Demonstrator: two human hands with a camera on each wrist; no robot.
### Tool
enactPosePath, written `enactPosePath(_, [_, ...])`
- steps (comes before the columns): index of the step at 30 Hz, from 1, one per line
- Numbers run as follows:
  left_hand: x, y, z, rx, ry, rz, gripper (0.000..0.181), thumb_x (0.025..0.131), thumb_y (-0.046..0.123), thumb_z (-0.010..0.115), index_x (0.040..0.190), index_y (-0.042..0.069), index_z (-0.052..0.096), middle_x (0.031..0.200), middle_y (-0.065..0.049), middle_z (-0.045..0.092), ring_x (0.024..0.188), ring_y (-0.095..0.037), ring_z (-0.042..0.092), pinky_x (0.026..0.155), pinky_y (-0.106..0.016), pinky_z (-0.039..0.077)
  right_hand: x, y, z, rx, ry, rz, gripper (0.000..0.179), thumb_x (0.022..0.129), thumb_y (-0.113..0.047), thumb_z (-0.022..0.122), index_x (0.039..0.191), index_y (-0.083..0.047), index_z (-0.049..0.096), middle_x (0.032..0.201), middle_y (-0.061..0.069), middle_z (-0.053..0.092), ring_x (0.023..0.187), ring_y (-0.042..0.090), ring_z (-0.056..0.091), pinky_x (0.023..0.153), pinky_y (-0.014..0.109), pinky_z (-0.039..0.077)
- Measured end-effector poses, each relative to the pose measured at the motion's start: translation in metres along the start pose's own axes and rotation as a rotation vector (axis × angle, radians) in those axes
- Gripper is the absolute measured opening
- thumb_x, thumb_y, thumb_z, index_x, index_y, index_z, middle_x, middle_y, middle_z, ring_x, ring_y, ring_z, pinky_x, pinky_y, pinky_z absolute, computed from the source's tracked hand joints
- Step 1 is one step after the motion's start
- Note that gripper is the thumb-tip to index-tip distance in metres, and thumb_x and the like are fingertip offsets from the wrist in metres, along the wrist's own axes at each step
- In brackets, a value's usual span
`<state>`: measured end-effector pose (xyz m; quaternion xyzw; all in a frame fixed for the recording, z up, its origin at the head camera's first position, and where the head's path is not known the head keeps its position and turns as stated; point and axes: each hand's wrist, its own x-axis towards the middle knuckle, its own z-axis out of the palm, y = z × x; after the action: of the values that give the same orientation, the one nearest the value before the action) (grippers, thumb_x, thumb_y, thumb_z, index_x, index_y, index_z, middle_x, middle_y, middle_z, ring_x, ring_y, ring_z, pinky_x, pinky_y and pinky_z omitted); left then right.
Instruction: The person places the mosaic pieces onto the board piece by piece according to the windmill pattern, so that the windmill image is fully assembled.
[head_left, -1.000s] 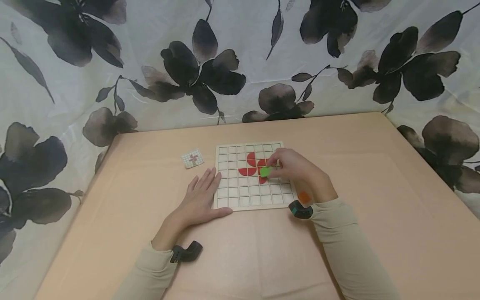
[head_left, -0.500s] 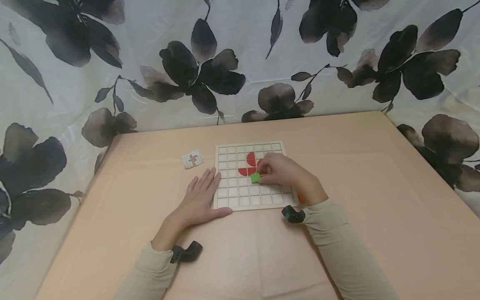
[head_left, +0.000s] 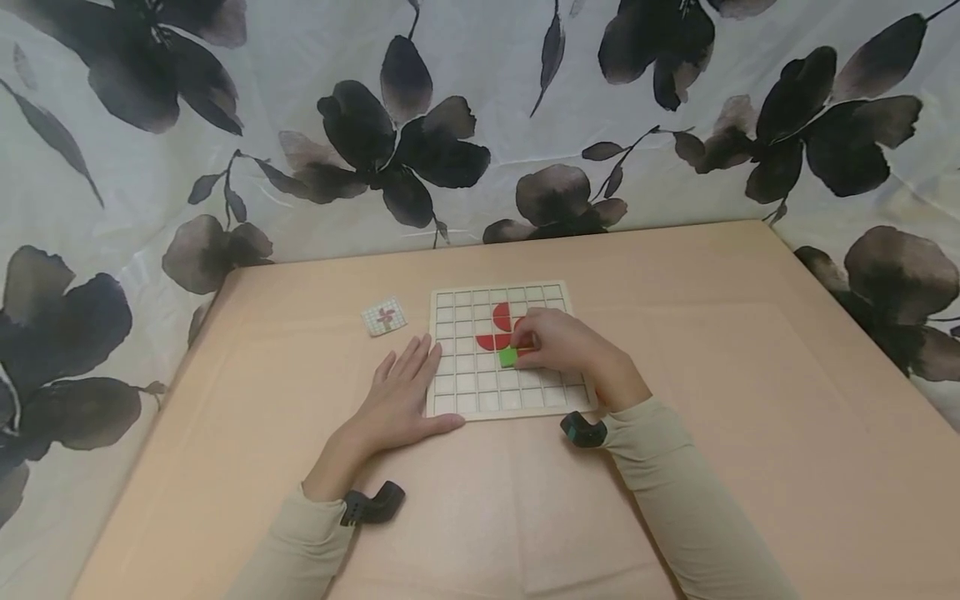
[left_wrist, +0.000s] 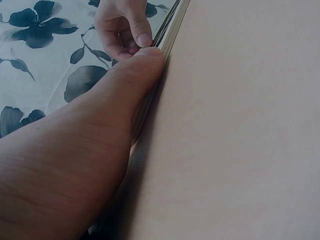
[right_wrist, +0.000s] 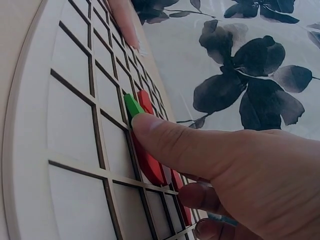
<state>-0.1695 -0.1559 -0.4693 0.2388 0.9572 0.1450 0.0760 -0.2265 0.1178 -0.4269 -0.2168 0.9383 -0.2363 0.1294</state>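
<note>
My right hand (head_left: 570,342) is over the white gridded board (head_left: 467,403), with its thumb and fingers on a small green square tile (head_left: 507,357). In the right wrist view the thumb tip presses the green tile (right_wrist: 133,104) at a grid cell, just beside the red pieces (right_wrist: 149,162). Several red rounded pieces (head_left: 492,342) lie in the middle cells, some partly covered by the right fingers. My left hand (head_left: 401,396) lies flat with straight fingers along the board's left edge, the thumb at its near left corner.
A small card (head_left: 384,317) with a grid and a red flower pattern lies left of the board. The pinkish tablecloth (head_left: 750,350) spreads around. Behind the table hangs a flower-patterned curtain (head_left: 540,50). A dark camera (head_left: 375,503) is strapped to each wrist.
The right hand has moved left and slightly nearer with the green tile, bringing it down beside the red pieces. An orange thing under the right wrist is now hidden. The left hand stays still.
</note>
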Motion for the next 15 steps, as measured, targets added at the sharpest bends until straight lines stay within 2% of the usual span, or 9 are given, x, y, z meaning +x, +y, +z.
enactPosePath(5, [-0.001,-0.001,0.001,-0.003,0.006,0.001,0.11,0.076,0.08,0.047,0.154,0.01,0.011,0.161,-0.009,0.005,0.149,-0.025,0.001,0.117,-0.053,0.003,0.0,-0.002,0.0,-0.027,-0.006,0.024,0.027,0.075,-0.033,0.081,0.095,-0.018,0.071,0.091,-0.003,0.062,0.082,0.016,0.053,0.073,0.028,0.047])
enactPosePath(9, [-0.002,-0.001,0.002,-0.005,0.003,-0.004,0.111,0.076,0.08,0.047,0.154,0.01,0.011,0.161,-0.009,0.005,0.149,-0.025,0.0,0.117,-0.053,0.002,-0.006,-0.004,-0.014,0.005,-0.007,0.091,0.042,0.075,-0.04,0.08,0.11,-0.021,0.067,0.096,-0.001,0.061,0.086,0.019,0.053,0.072,0.03,0.048])
enactPosePath(12, [-0.002,0.0,0.001,-0.002,0.008,0.0,0.111,0.075,0.081,0.046,0.154,0.01,0.011,0.161,-0.009,0.005,0.149,-0.025,0.0,0.117,-0.053,0.003,-0.019,0.002,-0.038,0.046,0.066,0.12,0.051,0.077,-0.039,0.078,0.12,-0.018,0.062,0.099,0.003,0.06,0.086,0.021,0.052,0.069,0.03,0.047])
enactPosePath(15, [-0.002,0.0,0.0,-0.001,0.008,0.0,0.111,0.075,0.081,0.046,0.154,0.011,0.011,0.162,-0.008,0.004,0.149,-0.023,0.0,0.117,-0.052,0.002,-0.036,0.015,-0.063,0.059,0.175,0.133,0.048,0.08,-0.034,0.076,0.121,-0.015,0.061,0.097,0.007,0.058,0.083,0.023,0.05,0.065,0.031,0.044])
